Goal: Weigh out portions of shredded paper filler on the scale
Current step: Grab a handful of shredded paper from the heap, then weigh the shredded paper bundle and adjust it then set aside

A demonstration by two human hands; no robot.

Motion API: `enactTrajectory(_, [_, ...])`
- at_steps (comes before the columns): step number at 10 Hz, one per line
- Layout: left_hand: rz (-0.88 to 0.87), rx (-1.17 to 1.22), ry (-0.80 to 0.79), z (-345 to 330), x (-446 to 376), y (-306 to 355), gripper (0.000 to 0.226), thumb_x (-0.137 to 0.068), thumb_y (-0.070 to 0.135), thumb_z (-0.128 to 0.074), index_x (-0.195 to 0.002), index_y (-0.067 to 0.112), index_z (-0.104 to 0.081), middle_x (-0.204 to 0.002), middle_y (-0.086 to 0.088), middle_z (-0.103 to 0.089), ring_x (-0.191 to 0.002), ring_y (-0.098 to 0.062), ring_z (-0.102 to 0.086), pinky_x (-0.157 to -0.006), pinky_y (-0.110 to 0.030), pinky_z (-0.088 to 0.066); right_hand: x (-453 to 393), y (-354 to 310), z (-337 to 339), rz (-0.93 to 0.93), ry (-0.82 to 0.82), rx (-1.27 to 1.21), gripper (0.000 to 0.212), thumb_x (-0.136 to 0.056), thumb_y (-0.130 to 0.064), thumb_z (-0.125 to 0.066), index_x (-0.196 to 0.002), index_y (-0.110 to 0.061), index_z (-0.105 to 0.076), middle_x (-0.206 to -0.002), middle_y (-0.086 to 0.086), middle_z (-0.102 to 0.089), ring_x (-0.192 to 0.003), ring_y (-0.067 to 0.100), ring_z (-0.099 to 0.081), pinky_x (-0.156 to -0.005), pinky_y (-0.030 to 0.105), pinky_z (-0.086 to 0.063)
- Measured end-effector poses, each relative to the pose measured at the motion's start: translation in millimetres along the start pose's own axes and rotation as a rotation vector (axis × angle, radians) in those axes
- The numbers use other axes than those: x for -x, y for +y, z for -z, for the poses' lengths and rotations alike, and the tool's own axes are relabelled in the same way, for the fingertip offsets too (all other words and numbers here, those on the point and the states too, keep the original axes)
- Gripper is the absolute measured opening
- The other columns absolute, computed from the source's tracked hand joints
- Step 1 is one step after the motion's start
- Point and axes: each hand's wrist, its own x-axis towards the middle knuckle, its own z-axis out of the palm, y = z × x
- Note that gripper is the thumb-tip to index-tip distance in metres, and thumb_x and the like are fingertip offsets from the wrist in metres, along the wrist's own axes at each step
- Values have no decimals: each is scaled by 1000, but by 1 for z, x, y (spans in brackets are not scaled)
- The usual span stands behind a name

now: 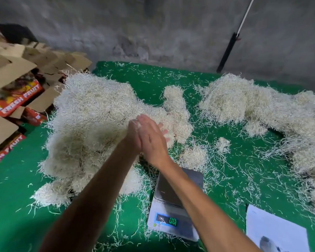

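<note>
Head view of a weighing station on a green table [16, 206]. The left hand [133, 135] and right hand [154, 140] are raised with palms pressed flat together and fingers straight, holding nothing; a few fingertips are blurred, so whether the hands are rubbing or at rest cannot be told. Directly beneath and beyond the joined hands, and spreading away on the left-hand side, lies the large heap of shredded paper [91, 113]. A second heap [247, 100] lies well apart on the right-hand side, with small loose tufts and stray strands scattered between the two. The scale [173, 215] sits nearer the person than the hands, below the right forearm, its long axis running roughly away from the person and tilted slightly to the right; its platform appears bare apart from a few strands and its green display seems to read zero. A sheet of paper [273, 228] lies on the right-hand side of the scale, and printed fruit cartons [13, 95] are stacked far to the left. Judged from this layout, no portion is yet on the platform; the large heap is just under both hands, the left slightly nearer its bulk, and any handful taken must travel back toward the person to reach the scale
</note>
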Motion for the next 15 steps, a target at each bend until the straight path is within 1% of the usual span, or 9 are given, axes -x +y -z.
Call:
enactTrajectory(1, [108, 35, -121, -1, -14, 3, 57, -110, 36, -9, -140, 3, -44, -128, -10, -63, -140, -31, -40, -106, -32, -42, -19, 23, -3, 22, 146, 4, 35, -108, -40, -49, -120, -16, -71, -117, -1, -72, -106, 5, -66, -94, 32, -55])
enactTrajectory(2, [311, 377, -232, 7, -17, 5, 85, -103, 57, -8, -144, -11, -37, -110, -1, -63, -140, -45, -37, -100, -42, -50, -52, 18, 3, -154, 53, 64, 37, -106, -34, -51, -88, -9, -71, -72, 8, -69, -60, 25, -62, -55, 43, -51])
enactTrajectory(3, [492, 727, -76, 13, -13, -10, 93, -95, 74, -31, -139, -7, -45, -131, -25, -62, -121, -45, -59, -95, -50, -54, -97, -1, -7, -249, 15, 38, 44, -105, -29, -49, -76, -2, -69, -53, 3, -56, -41, 20, -42, -39, 32, -34])
enactTrajectory(5, [488, 800, 52, 58, -5, -20, 55, -100, 49, -44, -127, 4, -59, -109, -15, -73, -101, -31, -69, -87, -45, -57, -169, -100, -65, -3, -136, 132, 32, -100, -21, -23, -72, -27, -37, -65, -5, -40, -58, 15, -35, -55, 30, -34])
enactTrajectory(6, [463, 867, 14, 74, 0, -23, 37, -97, 43, -50, -110, 10, -61, -96, -10, -71, -86, -26, -69, -84, -41, -56, -153, -100, -102, 94, -417, -9, 19, -105, -27, -29, -109, -21, -47, -72, -8, -47, -57, 12, -45, -48, 22, -38])
enactTrajectory(7, [452, 881, 28, 83, 5, -29, 33, -90, 39, -59, -110, 13, -62, -98, -8, -67, -89, -25, -63, -86, -38, -52, -127, -74, -116, 148, -698, 236, 48, -98, -31, -62, -135, -25, -32, -88, -6, -52, -63, 15, -58, -49, 25, -48])
enactTrajectory(9, [443, 958, 9, 75, 16, -33, 33, -100, 39, -52, -95, 9, -66, -85, -6, -71, -71, -20, -67, -75, -31, -55, -135, -68, -92, 184, -547, 226, 44, -96, -66, -51, -92, -27, -70, -93, -11, -66, -83, 10, -65, -77, 39, -58])
enactTrajectory(12, [343, 476, 54, -17, -17, -41, 31, -106, 37, -44, -116, 12, -60, -122, -10, -67, -110, -23, -65, -90, -36, -55, -58, 45, 37, -220, -226, 123, 22, -105, -32, -55, -106, -22, -75, -103, -9, -75, -91, 5, -70, -86, 31, -59])
enactTrajectory(15, [556, 173, -46, -123, -90, -97, 37, -106, 30, -45, -137, 11, -54, -137, -10, -60, -113, -26, -62, -88, -41, -57, 48, 184, 141, -572, -166, 295, 31, -100, -43, -57, -126, -29, -64, -125, -3, -66, -108, 12, -64, -101, 51, -55])
